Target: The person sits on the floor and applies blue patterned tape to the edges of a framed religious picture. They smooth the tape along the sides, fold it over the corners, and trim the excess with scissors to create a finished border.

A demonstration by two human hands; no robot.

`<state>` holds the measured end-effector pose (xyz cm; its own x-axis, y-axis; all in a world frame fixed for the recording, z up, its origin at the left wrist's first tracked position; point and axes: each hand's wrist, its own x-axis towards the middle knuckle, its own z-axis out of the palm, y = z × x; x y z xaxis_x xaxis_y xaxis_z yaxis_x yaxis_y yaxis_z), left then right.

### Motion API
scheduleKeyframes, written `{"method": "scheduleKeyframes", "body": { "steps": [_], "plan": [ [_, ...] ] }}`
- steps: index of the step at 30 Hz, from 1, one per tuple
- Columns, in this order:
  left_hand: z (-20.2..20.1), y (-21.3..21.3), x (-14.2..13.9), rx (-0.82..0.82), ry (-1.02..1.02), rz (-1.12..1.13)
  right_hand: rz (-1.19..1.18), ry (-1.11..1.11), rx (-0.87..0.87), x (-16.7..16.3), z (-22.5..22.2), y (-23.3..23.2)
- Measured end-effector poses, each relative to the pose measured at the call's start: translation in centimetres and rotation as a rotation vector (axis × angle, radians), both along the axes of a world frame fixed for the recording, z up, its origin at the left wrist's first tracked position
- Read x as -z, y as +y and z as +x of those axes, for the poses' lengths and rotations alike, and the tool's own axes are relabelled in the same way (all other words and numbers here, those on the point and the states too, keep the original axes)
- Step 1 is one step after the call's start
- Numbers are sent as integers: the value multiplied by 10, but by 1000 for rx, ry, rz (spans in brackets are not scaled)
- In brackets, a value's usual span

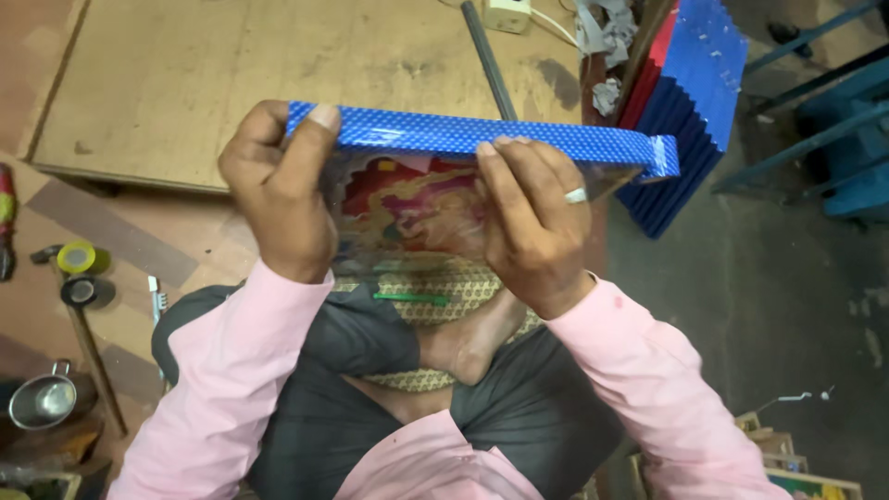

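Above the crossed legs of a seated person, a flat framed picture point(417, 199) is held up at a tilt, its top edge wrapped in blue dotted tape point(482, 139) that runs from the left thumb to a corner at the right. The left hand point(278, 190) is curled tight around the frame's left end, thumb pressed on the blue edge. The right hand point(532, 222), wearing a ring point(576, 195), grips the frame nearer its middle, fingers closed over the taped edge and down the glossy front. Beyond the frame lies a low plywood board point(185, 83) with a dark rod point(489, 60) across it. A stack of blue-edged frames point(690, 111) leans just past the right corner. Tape rolls point(79, 273) and a hammer point(88, 347) lie on the floor at the left, well apart from the hands.
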<state>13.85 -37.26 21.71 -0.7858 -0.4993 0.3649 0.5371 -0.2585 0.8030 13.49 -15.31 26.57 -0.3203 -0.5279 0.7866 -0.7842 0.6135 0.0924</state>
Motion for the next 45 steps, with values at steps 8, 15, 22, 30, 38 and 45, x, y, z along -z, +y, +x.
{"method": "scheduleKeyframes", "body": {
  "steps": [8,15,22,30,38,45],
  "plan": [
    [-1,8,4,-7,16,85,-16,-50,-32,-14,-13,10],
    [-2,7,15,-10,33,65,-33,-119,60,-8,-15,45],
    [-6,7,20,-26,41,75,-36,-136,109,-3,-19,77],
    [-9,11,21,-77,29,44,-69,-120,167,7,-17,88],
    [-10,13,14,-97,-22,7,-39,-86,103,6,-16,37],
    [-11,15,8,-118,-44,-83,-88,-80,-106,4,-9,-57]
  ]
}}
